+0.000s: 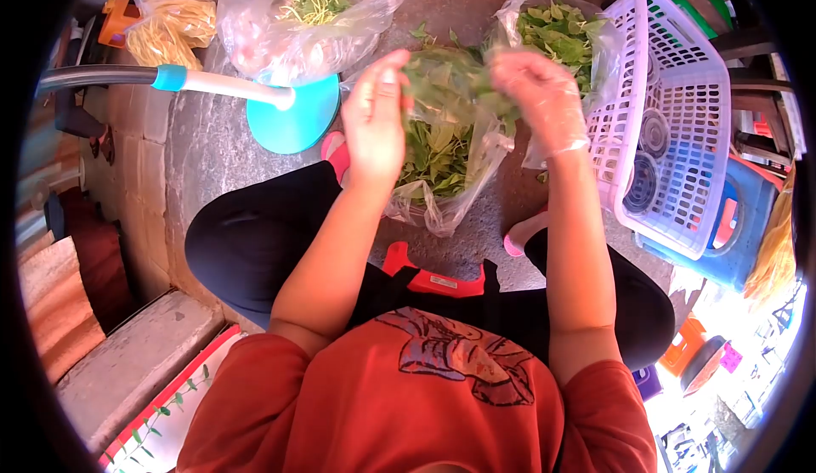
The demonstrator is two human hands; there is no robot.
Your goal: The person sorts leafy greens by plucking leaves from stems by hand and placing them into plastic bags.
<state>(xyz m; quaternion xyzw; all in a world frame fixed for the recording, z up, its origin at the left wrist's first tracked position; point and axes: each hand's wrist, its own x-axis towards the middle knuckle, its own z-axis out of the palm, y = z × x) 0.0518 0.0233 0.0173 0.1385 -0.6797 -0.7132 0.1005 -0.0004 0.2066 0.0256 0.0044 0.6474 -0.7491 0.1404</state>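
A blurred bunch of leafy greens (pixel 446 82) is up between my two hands. My left hand (pixel 376 112) is at its left side, thumb and fingers closed at the edge of the leaves. On the other side, my right hand (pixel 541 99), in a thin clear plastic glove, curls its fingers around the greens; motion smears the fingertips. Directly beneath, an open clear plastic bag (pixel 450 205) on the ground contains more leaves. Another clear bag (pixel 512 16) of green leaves stands just beyond my right hand.
A white plastic basket (pixel 633 90) stands at the right, by a blue stool (pixel 748 226). At the upper left are a turquoise disc (pixel 285 129) with a white pole and a large clear bag (pixel 246 39) with stems. My knees flank the red seat (pixel 433 282).
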